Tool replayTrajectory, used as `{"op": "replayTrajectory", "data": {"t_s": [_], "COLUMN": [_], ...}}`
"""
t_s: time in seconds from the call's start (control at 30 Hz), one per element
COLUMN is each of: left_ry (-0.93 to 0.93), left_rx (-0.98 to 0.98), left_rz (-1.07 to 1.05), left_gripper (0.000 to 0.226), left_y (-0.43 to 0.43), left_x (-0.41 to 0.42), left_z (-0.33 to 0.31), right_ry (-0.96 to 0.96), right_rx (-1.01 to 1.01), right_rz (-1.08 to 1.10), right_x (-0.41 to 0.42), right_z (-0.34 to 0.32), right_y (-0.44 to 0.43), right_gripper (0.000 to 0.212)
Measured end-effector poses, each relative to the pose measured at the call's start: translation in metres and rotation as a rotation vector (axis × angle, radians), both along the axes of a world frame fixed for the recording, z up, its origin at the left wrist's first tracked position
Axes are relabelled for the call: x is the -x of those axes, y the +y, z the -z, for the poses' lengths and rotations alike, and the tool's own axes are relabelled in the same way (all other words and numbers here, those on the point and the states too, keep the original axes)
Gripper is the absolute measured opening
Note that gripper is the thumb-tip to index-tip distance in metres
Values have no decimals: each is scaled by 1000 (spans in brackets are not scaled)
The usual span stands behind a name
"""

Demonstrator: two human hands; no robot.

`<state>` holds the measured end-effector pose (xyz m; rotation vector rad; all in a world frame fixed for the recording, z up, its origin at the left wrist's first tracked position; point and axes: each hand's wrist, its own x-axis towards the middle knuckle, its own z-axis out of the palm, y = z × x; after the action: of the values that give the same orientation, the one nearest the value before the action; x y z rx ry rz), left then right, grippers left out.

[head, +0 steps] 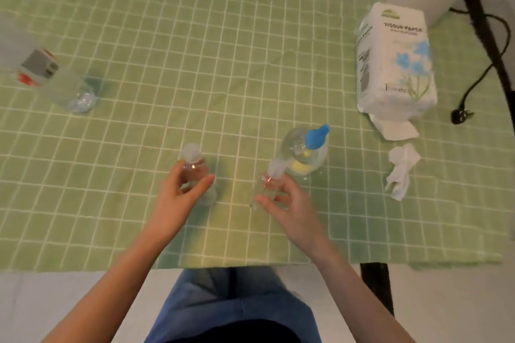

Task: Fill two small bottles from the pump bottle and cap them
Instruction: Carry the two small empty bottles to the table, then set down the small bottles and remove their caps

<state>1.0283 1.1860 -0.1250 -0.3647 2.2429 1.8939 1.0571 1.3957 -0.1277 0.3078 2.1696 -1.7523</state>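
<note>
Two small clear bottles with whitish caps stand near the front of the green checked tablecloth (223, 64). My left hand (178, 198) grips the left small bottle (195, 168) around its body. My right hand (287, 203) grips the right small bottle (270, 181), which tilts a little toward the pump bottle. The pump bottle (305, 153) is clear with a blue pump head and some yellowish liquid at the bottom. It stands just behind the right small bottle.
A white tissue paper pack (395, 61) stands at the right with a crumpled tissue (401, 172) in front of it. A large clear bottle (64, 83) lies at the left. A black cable and plug (462, 115) lie at the right edge.
</note>
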Motion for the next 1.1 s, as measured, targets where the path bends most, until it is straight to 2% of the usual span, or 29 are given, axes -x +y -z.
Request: {"op": "replayTrajectory", "data": {"t_s": [0.2, 0.6, 0.93, 1.1], "left_ry": [76, 395, 495, 436], "left_rx": [-19, -37, 9, 24], "left_rz": [-42, -54, 91, 120], "left_gripper": [33, 33, 26, 32], "left_y": [-4, -29, -44, -43], "left_x": [8, 93, 113, 113], "left_z": [9, 45, 70, 68], "right_ry": [43, 375, 507, 527], "right_rx": [44, 0, -58, -66], "right_rz": [-36, -69, -164, -147], "right_x": [15, 74, 84, 77], "right_z": [13, 40, 46, 40], "right_y": [-17, -32, -38, -35], "right_gripper": [35, 31, 29, 34]}}
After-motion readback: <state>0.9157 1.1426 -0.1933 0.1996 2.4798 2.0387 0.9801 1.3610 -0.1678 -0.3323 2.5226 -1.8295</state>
